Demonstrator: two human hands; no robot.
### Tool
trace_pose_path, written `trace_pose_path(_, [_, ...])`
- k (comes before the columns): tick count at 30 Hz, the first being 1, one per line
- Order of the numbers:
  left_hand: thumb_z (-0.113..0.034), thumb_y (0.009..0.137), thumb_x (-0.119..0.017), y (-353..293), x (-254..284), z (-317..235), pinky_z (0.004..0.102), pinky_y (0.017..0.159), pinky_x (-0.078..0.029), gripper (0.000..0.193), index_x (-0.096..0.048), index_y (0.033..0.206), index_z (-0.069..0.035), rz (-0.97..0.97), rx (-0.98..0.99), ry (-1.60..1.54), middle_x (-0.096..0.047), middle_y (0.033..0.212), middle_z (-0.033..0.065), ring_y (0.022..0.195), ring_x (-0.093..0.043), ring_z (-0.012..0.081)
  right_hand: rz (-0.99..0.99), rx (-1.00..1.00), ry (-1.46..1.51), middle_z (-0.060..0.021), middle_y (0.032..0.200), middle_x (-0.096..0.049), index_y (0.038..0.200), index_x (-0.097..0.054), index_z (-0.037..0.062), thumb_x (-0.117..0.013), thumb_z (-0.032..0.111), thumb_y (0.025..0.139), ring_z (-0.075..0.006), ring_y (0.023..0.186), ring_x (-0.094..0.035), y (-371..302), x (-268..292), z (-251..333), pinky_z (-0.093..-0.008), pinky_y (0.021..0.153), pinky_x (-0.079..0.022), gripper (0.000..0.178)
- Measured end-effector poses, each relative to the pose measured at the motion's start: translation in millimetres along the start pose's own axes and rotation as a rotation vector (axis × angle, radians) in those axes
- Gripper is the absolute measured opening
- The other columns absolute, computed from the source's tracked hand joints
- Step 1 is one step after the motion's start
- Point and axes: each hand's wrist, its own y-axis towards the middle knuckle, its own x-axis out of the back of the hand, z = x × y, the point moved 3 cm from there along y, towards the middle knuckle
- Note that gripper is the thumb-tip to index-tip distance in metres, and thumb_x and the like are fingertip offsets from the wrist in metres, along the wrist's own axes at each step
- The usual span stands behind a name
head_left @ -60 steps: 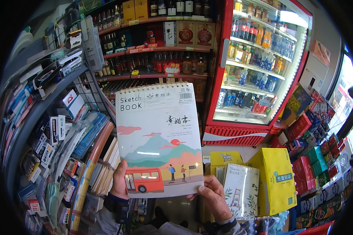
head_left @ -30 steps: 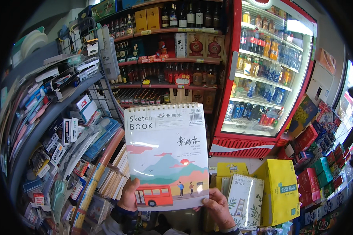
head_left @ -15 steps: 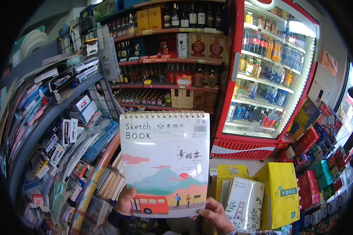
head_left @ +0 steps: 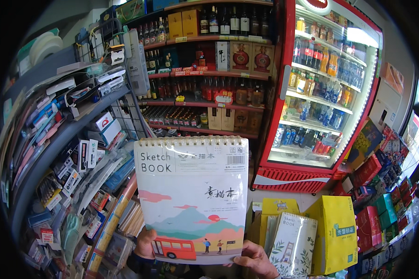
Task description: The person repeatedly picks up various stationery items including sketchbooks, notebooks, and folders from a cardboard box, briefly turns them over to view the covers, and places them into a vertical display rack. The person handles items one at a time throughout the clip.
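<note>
The pad [head_left: 193, 200] is held up in the middle of the lower view, cover toward the wearer, wire spiral along its 12 o'clock edge. Bold dark lettering stands at its 11 o'clock corner, a barcode at 1 o'clock, brush-style characters below that; the smaller lines are too fine to read. A red bus is printed at 7 o'clock. Between 7 and 8 o'clock the left hand [head_left: 145, 244] grasps the side edge, thumb on the cover, its fingers mostly hidden behind. Between 4 and 5 the right hand [head_left: 253, 260] pinches the bottom corner. The pad's top edge is free of both hands.

At 4 o'clock, just beyond the right hand, a second pad [head_left: 293, 246] with printed leaves and similar lettering lies tilted, near a yellow box [head_left: 333, 235] bearing a green label. A pale strip of floor [head_left: 305, 197] shows between these and the fridge [head_left: 295, 179] at 2 o'clock, whose bottle labels are too small to read. At 12 stand the bottle shelves [head_left: 195, 103], with a red-and-white sign [head_left: 224, 96]. At 10 o'clock a crowded stationery rack [head_left: 102, 100] borders the left side.
</note>
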Motion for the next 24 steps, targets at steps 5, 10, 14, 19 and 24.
trace_pose_path(5, [-0.034, 0.088, -0.078, 1, -5, -3, 0.0441, 0.101, -0.052, 0.077, -0.043, 0.147, 0.002, 0.014, 0.002, -0.024, -0.062, 0.134, 0.0178, 0.119, -0.064, 0.0302, 0.020, -0.005, -0.024, -0.0138, 0.114, -0.072, 0.116, -0.061, 0.0027, -0.068, 0.001, 0.097, -0.0213, 0.102, -0.070, 0, 1, -4, -0.0381, 0.096, -0.055, 0.020])
trace_pose_path(10, [-0.037, 0.082, -0.083, 1, -11, -8, 0.0487, 0.095, -0.058, 0.079, -0.047, 0.145, -0.003, -0.023, -0.024, 0.002, -0.064, 0.133, 0.0172, 0.115, -0.067, 0.0342, 0.052, 0.029, -0.018, -0.0138, 0.115, -0.072, 0.118, -0.061, 0.0024, -0.067, 0.000, 0.097, -0.0214, 0.103, -0.070, 0, 0, -5, -0.0384, 0.096, -0.055, 0.022])
trace_pose_path(14, [-0.038, 0.081, -0.083, -4, 6, -5, 0.0497, 0.095, -0.058, 0.078, -0.049, 0.143, -0.003, -0.075, -0.030, 0.036, -0.065, 0.132, 0.0171, 0.115, -0.067, 0.0340, 0.097, 0.064, -0.010, -0.0137, 0.116, -0.072, 0.118, -0.061, 0.0021, -0.067, 0.000, 0.097, -0.0216, 0.104, -0.070, 3, -2, -4, -0.0392, 0.097, -0.054, 0.022])
trace_pose_path(19, [-0.038, 0.081, -0.082, -3, -1, -8, 0.0498, 0.095, -0.058, 0.077, -0.050, 0.142, -0.003, -0.080, -0.029, 0.018, -0.065, 0.132, 0.0170, 0.114, -0.067, 0.0341, 0.085, 0.055, 0.000, -0.0137, 0.117, -0.071, 0.119, -0.061, 0.0015, -0.067, 0.000, 0.097, -0.0217, 0.105, -0.069, 3, 0, -9, -0.0395, 0.098, -0.055, 0.023])
trace_pose_path(24, [-0.038, 0.081, -0.082, -2, -7, -11, 0.0499, 0.095, -0.058, 0.077, -0.051, 0.142, -0.003, -0.068, -0.020, 0.005, -0.065, 0.132, 0.0170, 0.114, -0.067, 0.0341, 0.093, 0.062, -0.009, -0.0139, 0.119, -0.070, 0.120, -0.061, 0.0007, -0.067, 0.001, 0.097, -0.0220, 0.106, -0.069, 3, -1, -8, -0.0396, 0.098, -0.055, 0.024])
